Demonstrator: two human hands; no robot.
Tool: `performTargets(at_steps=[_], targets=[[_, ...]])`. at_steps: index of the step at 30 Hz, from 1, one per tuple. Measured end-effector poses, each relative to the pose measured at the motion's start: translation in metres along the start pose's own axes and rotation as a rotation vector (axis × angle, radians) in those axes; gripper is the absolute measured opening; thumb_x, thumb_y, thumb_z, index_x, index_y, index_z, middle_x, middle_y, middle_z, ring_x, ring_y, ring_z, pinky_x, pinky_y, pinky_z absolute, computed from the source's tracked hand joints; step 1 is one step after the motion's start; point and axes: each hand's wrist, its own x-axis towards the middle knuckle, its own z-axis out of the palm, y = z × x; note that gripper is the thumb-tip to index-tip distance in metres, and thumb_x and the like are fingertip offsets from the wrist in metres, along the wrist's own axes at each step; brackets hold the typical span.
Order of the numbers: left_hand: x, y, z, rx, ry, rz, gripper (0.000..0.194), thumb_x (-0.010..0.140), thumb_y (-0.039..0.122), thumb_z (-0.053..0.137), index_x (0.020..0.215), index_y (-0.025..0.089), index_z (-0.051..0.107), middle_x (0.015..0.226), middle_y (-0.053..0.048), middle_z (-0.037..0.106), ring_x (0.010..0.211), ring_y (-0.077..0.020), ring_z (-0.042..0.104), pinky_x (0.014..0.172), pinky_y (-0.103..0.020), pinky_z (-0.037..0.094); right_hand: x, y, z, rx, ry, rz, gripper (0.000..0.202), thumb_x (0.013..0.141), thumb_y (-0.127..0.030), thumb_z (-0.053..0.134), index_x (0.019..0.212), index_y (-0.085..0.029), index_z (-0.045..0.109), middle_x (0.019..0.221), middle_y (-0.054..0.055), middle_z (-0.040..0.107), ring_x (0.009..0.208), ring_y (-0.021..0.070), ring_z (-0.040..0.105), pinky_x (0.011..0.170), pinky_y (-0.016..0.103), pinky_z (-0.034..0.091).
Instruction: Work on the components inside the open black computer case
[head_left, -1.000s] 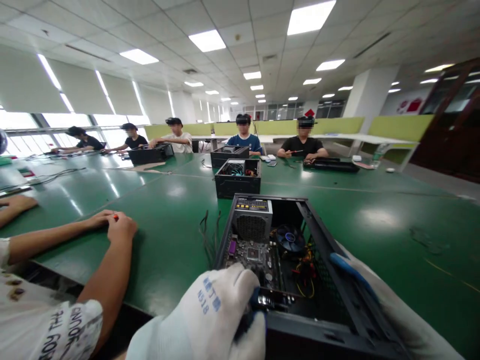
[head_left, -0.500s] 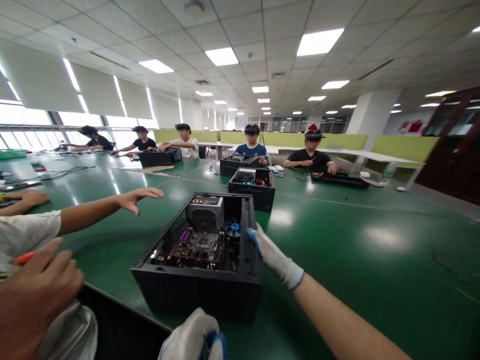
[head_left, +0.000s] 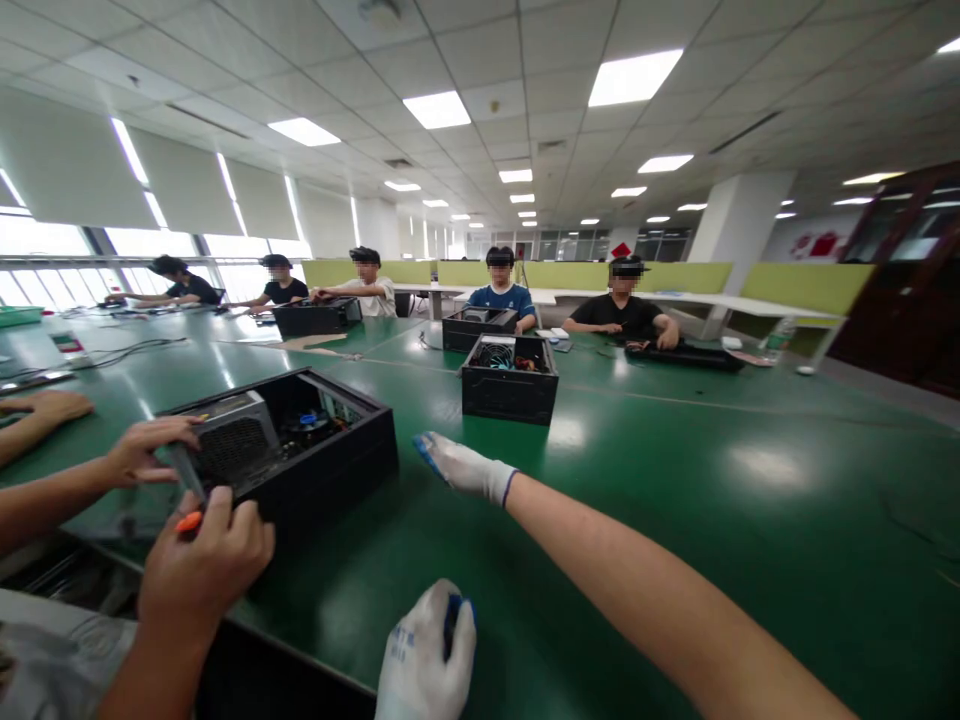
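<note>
Fingers (head_left: pixel 439 458) stretch out straight and close together on the gloved right hand (head_left: pixel 469 470), and it's touching no case now, just reaching over the green table (head_left: pixel 600 510)! Nearer the body, the gloved left hand (head_left: pixel 424 655) is curled, with something dark between thumb and fingers; whether that's a held object or just shadow, I cannot tell.

And here's the big change: the open computer case (head_left: pixel 337 460), which sat right in front of these gloves a moment ago, has swung round and gone over to the left of both hands. It's beyond the left hand and clear of the right fingertips, so it looks to be in the neighbour's care now. Look at the neighbour's far hand (head_left: pixel 154 450), right at the case's left edge, while the near hand (head_left: pixel 217 555) closes round something with an orange end (head_left: pixel 189 522), perhaps a tool handle.

Inside the case, the power supply (head_left: pixel 236 437) and a blue-centred fan (head_left: pixel 307 420) are on show. Straight out beyond the right hand stands a second open case (head_left: pixel 510 390), and farther off, people sit working across the table.
</note>
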Motion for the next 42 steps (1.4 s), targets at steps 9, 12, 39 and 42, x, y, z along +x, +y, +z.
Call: performTargets(at_steps=[9, 12, 39, 42], targets=[[0.092, -0.100, -0.058, 0.697, 0.375, -0.437, 0.060, 0.095, 0.014, 0.011, 0.059, 0.010, 0.059, 0.081, -0.001, 0.075, 0.073, -0.0108, 0.074, 0.046, -0.013, 0.040, -0.036, 0.109, -0.081, -0.404, 0.077, 0.658, 0.088, 0.094, -0.055, 0.045, 0.157, 0.001, 0.024, 0.165, 0.026, 0.019, 0.153, 0.0375, 0.017, 0.122, 0.048, 0.020], [0.103, -0.172, -0.086, 0.345, 0.265, -0.221, 0.066, 0.101, 0.020, 0.010, 0.063, 0.015, 0.064, 0.071, -0.002, 0.074, 0.066, -0.0094, 0.074, 0.050, -0.010, 0.052, -0.026, 0.138, -0.110, -0.534, 0.099, 0.696, 0.088, 0.090, -0.054, 0.051, 0.158, -0.005, 0.024, 0.167, 0.022, 0.016, 0.154, 0.0344, 0.013, 0.123, 0.045, 0.014], [0.024, -0.040, -0.026, -0.117, -0.013, -0.146, 0.023, 0.097, 0.035, 0.046, 0.110, 0.031, 0.065, 0.088, -0.002, 0.073, 0.090, -0.0239, 0.076, 0.067, -0.031, 0.065, -0.128, 0.048, -0.127, -0.787, 0.008, 0.413, 0.052, 0.098, -0.059, 0.038, 0.104, -0.016, 0.068, 0.102, 0.014, 0.073, 0.097, 0.0261, 0.066, 0.083, 0.033, 0.043], [0.008, -0.002, 0.000, -0.151, -0.093, -0.148, 0.017, 0.096, 0.032, 0.050, 0.103, 0.026, 0.064, 0.083, -0.003, 0.074, 0.076, -0.0223, 0.075, 0.061, -0.030, 0.063, -0.170, 0.010, -0.121, -0.782, 0.050, 0.313, 0.052, 0.100, -0.059, 0.036, 0.094, -0.018, 0.068, 0.089, 0.010, 0.072, 0.086, 0.0240, 0.066, 0.075, 0.033, 0.041]])
